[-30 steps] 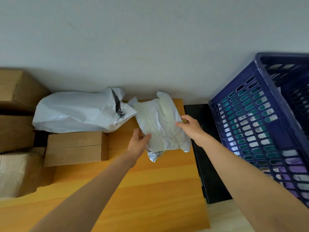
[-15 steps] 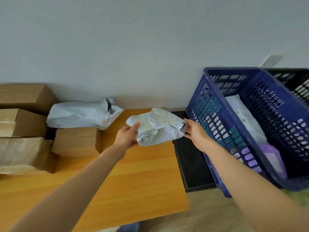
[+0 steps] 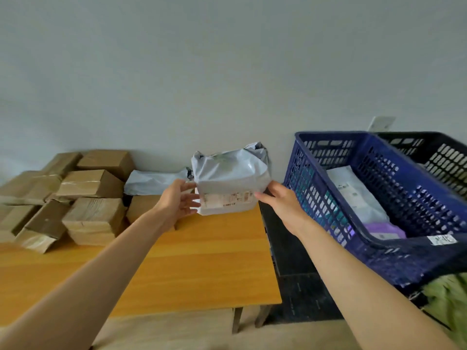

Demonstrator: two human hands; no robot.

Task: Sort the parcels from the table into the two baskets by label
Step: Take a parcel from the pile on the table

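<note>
Showing label (image 3: 227,199) low: crumpled grey parcel (image 3: 231,173) btwn L hand (image 3: 177,200), R hand (image 3: 280,203).

A crumpled pale-grey plastic mailer parcel (image 3: 231,173) stands upright at centre frame, its white label strip (image 3: 227,199) facing the camera. The right hand (image 3: 278,202) pinches its right edge and the left hand (image 3: 177,199) touches its left edge with spread fingers. A second grey mailer (image 3: 154,180) lies flat behind it. Taped brown cardboard boxes (image 3: 91,185) are piled at the left of the wooden desk (image 3: 202,261). At right, a dark-blue perforated plastic basket (image 3: 316,198) holds a white mailer (image 3: 353,190) and a purple packet (image 3: 381,228), with a black perforated basket (image 3: 442,152) behind it.
</note>
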